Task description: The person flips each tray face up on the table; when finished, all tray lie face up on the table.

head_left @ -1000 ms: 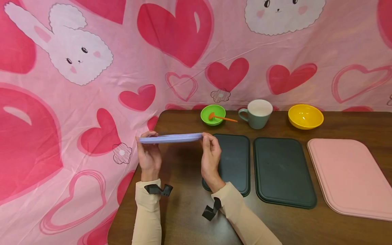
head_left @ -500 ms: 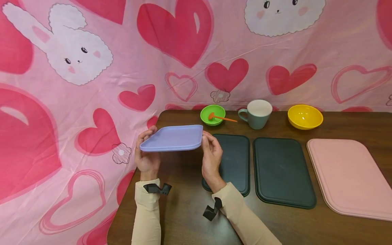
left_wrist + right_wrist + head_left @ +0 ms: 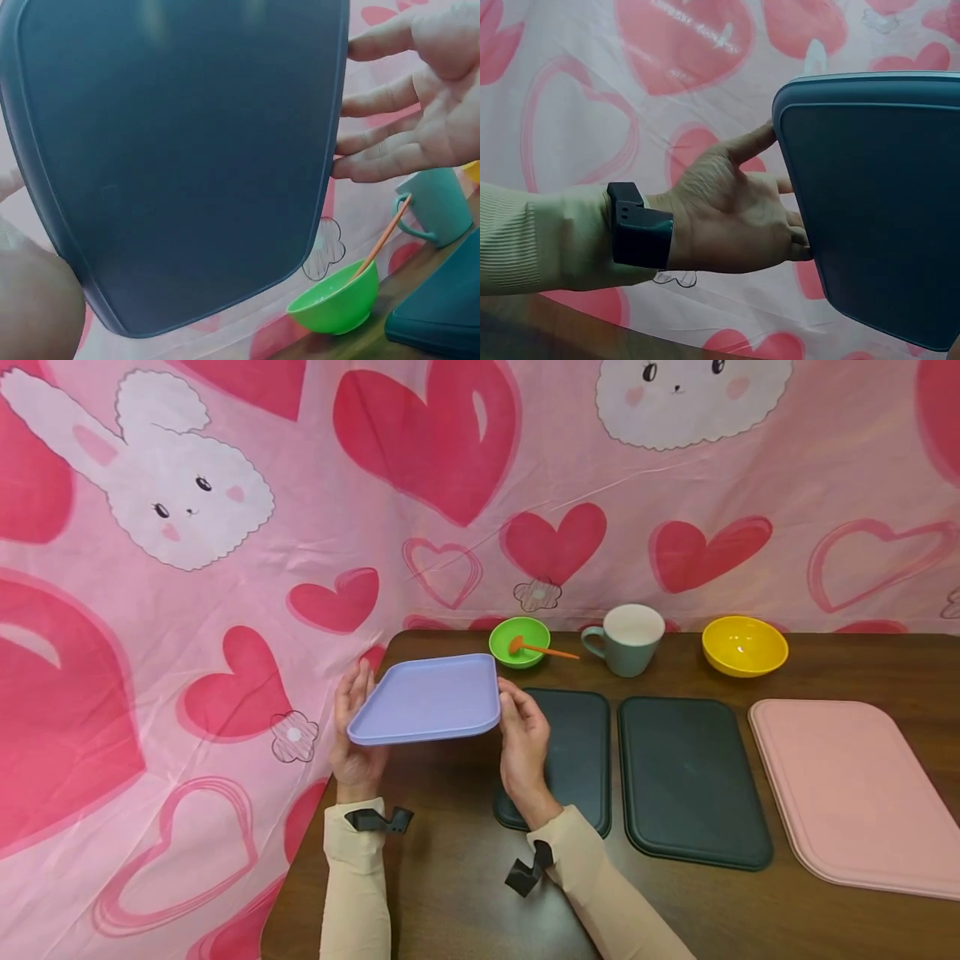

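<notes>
A shallow lavender tray (image 3: 431, 697) with a low rim is held up above the table, tilted so its inside shows in the head view. My left hand (image 3: 354, 727) holds it by the left edge, my right hand (image 3: 522, 739) by the right edge. From below, in the left wrist view, the tray's underside (image 3: 180, 165) looks dark blue, and the fingertips of the right hand (image 3: 420, 97) press its side. In the right wrist view, the thumb and fingers of the left hand (image 3: 735, 210) meet the tray's edge (image 3: 799, 202).
Two dark green rectangular trays (image 3: 690, 777) (image 3: 577, 760) and a pink one (image 3: 855, 785) lie flat on the brown table (image 3: 450, 877). Behind them stand a green bowl (image 3: 501, 647) with an orange spoon (image 3: 551, 652), a grey-green mug (image 3: 632, 652) and a yellow bowl (image 3: 742, 652). A pink patterned cloth (image 3: 420, 443) hangs behind.
The lavender tray has tipped from edge-on toward the head camera, so its inside surface now shows. Both hands keep hold of it and have shifted slightly apart.
</notes>
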The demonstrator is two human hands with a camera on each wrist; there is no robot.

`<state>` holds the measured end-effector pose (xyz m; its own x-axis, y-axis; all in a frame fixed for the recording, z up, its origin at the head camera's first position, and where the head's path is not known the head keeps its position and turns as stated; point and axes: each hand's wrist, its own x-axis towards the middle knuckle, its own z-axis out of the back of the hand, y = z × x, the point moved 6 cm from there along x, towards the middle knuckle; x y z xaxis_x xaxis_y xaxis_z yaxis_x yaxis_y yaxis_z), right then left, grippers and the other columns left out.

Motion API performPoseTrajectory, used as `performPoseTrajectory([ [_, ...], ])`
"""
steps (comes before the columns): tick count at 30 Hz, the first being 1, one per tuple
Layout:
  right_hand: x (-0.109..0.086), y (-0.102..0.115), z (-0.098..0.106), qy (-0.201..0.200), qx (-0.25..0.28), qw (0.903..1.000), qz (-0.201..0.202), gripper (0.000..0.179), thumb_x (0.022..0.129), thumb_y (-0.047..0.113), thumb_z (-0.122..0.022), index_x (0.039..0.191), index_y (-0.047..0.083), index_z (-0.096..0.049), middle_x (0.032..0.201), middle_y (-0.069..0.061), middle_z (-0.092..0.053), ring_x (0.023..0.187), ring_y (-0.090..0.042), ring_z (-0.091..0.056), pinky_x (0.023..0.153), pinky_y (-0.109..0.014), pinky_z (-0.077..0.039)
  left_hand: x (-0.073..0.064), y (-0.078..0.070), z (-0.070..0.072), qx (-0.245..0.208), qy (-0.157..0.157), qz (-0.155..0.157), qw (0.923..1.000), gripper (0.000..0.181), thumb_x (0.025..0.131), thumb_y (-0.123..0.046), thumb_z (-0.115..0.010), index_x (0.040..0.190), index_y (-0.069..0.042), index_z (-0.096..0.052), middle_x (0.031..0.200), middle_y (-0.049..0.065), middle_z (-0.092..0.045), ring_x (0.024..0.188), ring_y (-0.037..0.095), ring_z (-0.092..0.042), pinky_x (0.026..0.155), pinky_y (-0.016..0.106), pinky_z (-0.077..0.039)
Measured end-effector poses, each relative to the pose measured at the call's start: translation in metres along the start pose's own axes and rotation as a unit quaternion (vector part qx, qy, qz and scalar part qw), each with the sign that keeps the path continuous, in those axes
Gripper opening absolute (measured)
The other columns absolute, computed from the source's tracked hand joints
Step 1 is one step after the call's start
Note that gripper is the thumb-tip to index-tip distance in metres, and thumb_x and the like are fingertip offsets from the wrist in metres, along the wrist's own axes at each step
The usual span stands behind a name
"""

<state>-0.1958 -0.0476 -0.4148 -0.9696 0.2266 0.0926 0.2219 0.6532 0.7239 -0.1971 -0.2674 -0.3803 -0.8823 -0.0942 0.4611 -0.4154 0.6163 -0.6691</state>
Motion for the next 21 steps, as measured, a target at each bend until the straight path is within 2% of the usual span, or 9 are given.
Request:
performPoseTrajectory([
  [5, 0.001, 0.0, 0.003, 0.006, -0.011, 0.9999, 0.005, 0.042, 0.098, 0.015, -0.062, 0.129, -0.013, -0.056, 0.131, -0.014, -0.066, 0.115, -0.012, -0.065, 0.096, -0.023, -0.054, 0.0, 0.002, -0.006, -0.025, 0.018, 0.044, 0.9986, 0.093, 0.084, -0.016, -0.056, 0.161, -0.011, -0.005, 0.17, 0.005, -0.002, 0.157, 0.025, 0.014, 0.109, 0.023, -0.042],
  [7, 0.001, 0.001, 0.003, 0.009, -0.014, 0.9998, 0.008, 0.041, 0.098, 0.013, -0.062, 0.129, -0.014, -0.057, 0.132, -0.014, -0.066, 0.117, -0.013, -0.064, 0.096, -0.024, -0.055, 0.0, 0.003, -0.008, -0.026, 0.024, 0.053, 0.998, 0.098, 0.081, -0.013, -0.054, 0.162, -0.013, 0.001, 0.17, 0.004, 0.002, 0.156, 0.025, 0.016, 0.107, 0.022, -0.045],
  [10, 0.001, 0.001, 0.003, 0.011, -0.015, 0.9998, 0.009, 0.037, 0.098, 0.009, -0.061, 0.126, -0.015, -0.058, 0.134, -0.015, -0.065, 0.122, -0.016, -0.062, 0.097, -0.023, -0.054, -0.001, 0.003, -0.009, -0.043, 0.032, 0.052, 0.9972, 0.097, 0.078, -0.008, -0.052, 0.162, -0.016, -0.003, 0.169, 0.003, 0.003, 0.155, 0.023, 0.012, 0.104, 0.023, -0.047],
  [16, 0.001, 0.003, 0.003, 0.012, -0.022, 0.9997, 0.009, 0.034, 0.097, 0.001, -0.056, 0.123, -0.02, -0.056, 0.138, -0.023, -0.061, 0.127, -0.015, -0.06, 0.102, -0.023, -0.05, -0.001, 0.0, -0.011, -0.095, 0.062, 0.043, 0.9927, 0.091, 0.073, 0.008, -0.036, 0.159, -0.018, -0.019, 0.168, 0.003, 0.003, 0.151, 0.02, 0.001, 0.098, 0.026, -0.051],
  [21, 0.001, 0.004, 0.005, 0.007, -0.022, 0.9997, 0.005, 0.032, 0.095, -0.004, -0.054, 0.121, -0.023, -0.055, 0.14, -0.027, -0.058, 0.126, -0.014, -0.061, 0.101, -0.022, -0.051, -0.002, 0.0, -0.01, -0.084, 0.055, 0.06, 0.9932, 0.098, 0.068, 0.013, -0.03, 0.159, -0.02, -0.018, 0.166, 0.002, -0.004, 0.149, 0.02, -0.008, 0.099, 0.027, -0.05],
])
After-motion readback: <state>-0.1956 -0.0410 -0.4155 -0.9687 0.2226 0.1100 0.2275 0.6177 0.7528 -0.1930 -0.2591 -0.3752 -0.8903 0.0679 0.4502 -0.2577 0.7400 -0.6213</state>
